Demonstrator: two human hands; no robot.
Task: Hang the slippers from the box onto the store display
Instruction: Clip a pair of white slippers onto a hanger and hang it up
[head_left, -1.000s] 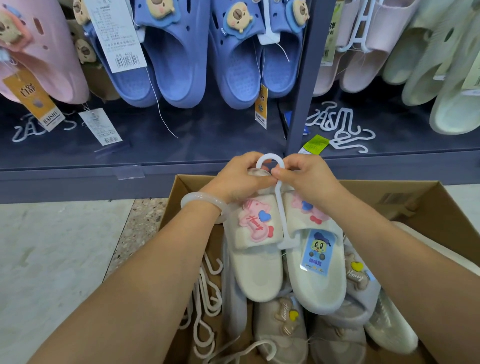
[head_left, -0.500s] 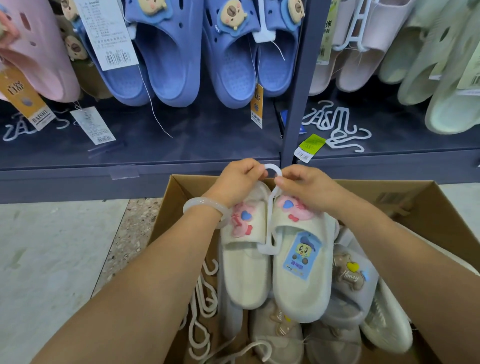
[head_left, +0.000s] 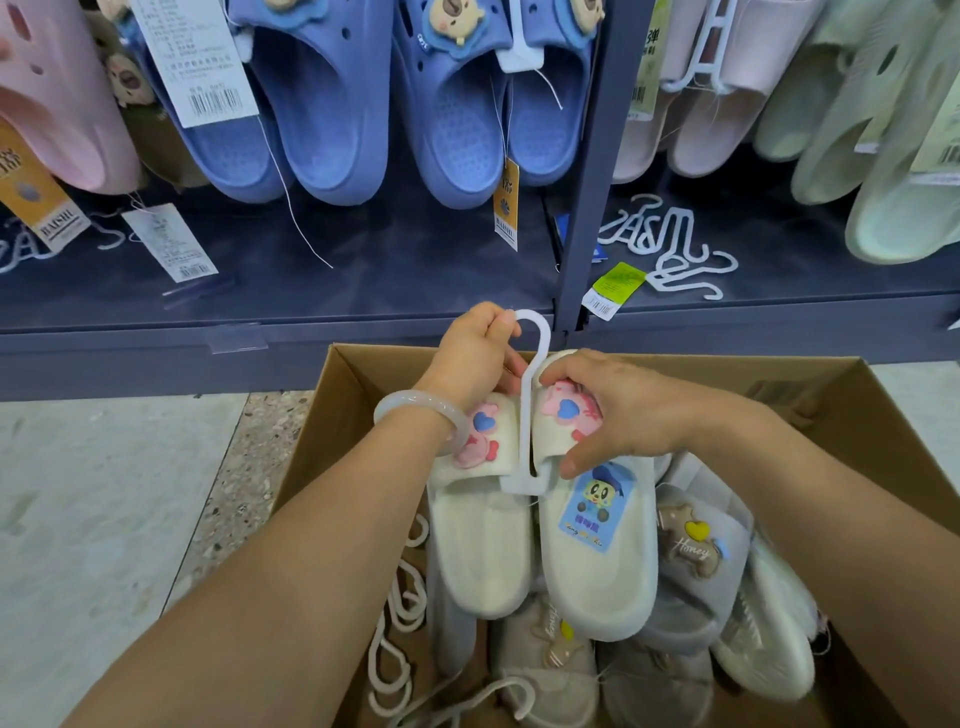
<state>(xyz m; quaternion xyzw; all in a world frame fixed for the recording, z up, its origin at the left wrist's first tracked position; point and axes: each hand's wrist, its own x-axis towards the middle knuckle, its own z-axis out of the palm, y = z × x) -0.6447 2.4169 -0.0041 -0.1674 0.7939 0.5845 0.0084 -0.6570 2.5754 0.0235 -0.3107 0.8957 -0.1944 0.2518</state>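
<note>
Since the frame 0.5 s ago, the right hand (head_left: 618, 410) has slid down from the hook onto the strap of the right slipper, and the hanger's hook now stands clear above both hands. The left hand (head_left: 475, 358) sits at centre frame, fingers curled closed around the left side of the white hanger (head_left: 529, 410) near its hook and over the toe of the left slipper; a pale bangle (head_left: 422, 413) rings its wrist. The right hand is partly closed, thumb below and fingers on top of the strap with the pink charm, pinching it against the hanger's stem.

The pair of cream slippers (head_left: 545, 545) hangs from the hanger's crossbar, heels toward the bottom of the frame, held just above the open cardboard box (head_left: 841, 410) in the lower centre. A blue cartoon label lies on the right slipper's footbed. Below the pair, the box holds grey and beige slippers (head_left: 691, 566) and loose white hangers (head_left: 400, 623) along its left side.

Across the top of the frame, blue slippers (head_left: 441, 114) and pale green slippers (head_left: 883, 130) hang on the dark store display (head_left: 587, 171).
</note>
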